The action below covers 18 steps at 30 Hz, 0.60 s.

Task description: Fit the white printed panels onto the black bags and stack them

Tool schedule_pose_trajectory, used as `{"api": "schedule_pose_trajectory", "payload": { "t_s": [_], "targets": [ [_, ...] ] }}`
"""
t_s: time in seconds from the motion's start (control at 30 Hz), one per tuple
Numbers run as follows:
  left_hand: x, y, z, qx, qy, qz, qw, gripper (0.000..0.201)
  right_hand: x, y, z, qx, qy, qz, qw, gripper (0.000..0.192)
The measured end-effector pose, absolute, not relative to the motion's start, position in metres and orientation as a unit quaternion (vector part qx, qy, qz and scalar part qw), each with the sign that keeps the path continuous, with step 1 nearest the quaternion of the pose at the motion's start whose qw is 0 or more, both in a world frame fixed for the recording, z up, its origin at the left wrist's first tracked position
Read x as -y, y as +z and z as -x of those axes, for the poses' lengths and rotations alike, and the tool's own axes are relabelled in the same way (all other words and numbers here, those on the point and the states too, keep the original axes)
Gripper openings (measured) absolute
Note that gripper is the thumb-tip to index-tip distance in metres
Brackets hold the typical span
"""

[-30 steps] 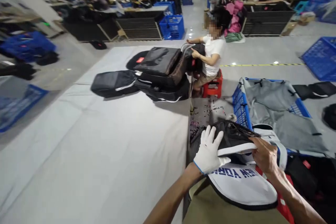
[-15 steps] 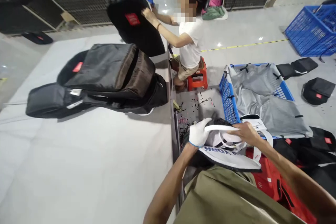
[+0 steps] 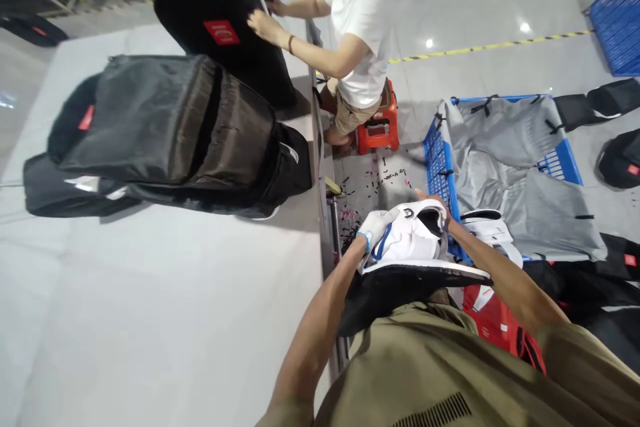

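Gloved left hand (image 3: 376,223) closed in a grip on the near-left edge of the white-and-black bag (image 3: 413,247), right hand (image 3: 440,207) mostly hidden behind its far edge, grip not discernible, bag held over the lap beside the table (image 3: 150,293), near the blue crate (image 3: 440,167).

The scene is evenly lit from overhead. Glare spots are seen on the floor (image 3: 500,7) well beyond the fingers (image 3: 385,217). Straight lines are bent at the edges; slight blur is noted.
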<state>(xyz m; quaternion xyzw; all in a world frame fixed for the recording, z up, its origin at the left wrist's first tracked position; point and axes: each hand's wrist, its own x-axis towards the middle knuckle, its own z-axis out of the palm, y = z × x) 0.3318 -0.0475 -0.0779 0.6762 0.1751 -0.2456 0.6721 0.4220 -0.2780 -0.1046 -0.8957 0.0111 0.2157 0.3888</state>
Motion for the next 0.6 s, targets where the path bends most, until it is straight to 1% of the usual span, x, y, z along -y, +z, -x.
{"api": "schedule_pose_trajectory", "payload": {
  "t_s": [0.07, 0.13, 0.23, 0.3, 0.43, 0.53, 0.6],
  "targets": [
    [0.040, -0.078, -0.314, -0.171, -0.277, -0.669, 0.669, 0.075, 0.291, -0.100, -0.415, -0.032, 0.205, 0.893, 0.400, 0.075],
    [0.037, -0.081, -0.294, -0.166, -0.290, -0.672, 0.661, 0.078, 0.308, -0.096, -0.400, -0.065, 0.169, 0.885, 0.429, 0.078],
    [0.041, -0.085, -0.276, -0.149, -0.238, -0.709, 0.646, 0.079, 0.336, -0.100, -0.361, -0.122, 0.060, 0.847, 0.513, 0.081],
    [0.047, -0.087, -0.275, -0.131, -0.194, -0.741, 0.630, 0.077, 0.347, -0.108, -0.329, -0.176, 0.012, 0.821, 0.543, 0.082],
    [0.061, -0.091, -0.282, -0.106, -0.141, -0.773, 0.609, 0.070, 0.343, -0.122, -0.291, -0.249, -0.017, 0.810, 0.530, 0.091],
    [0.069, -0.095, -0.280, -0.112, -0.098, -0.771, 0.620, 0.067, 0.326, -0.120, -0.297, -0.272, -0.016, 0.817, 0.508, 0.095],
    [0.069, -0.097, -0.276, -0.119, -0.076, -0.765, 0.629, 0.064, 0.319, -0.111, -0.306, -0.262, 0.000, 0.821, 0.508, 0.099]
  ]
}}
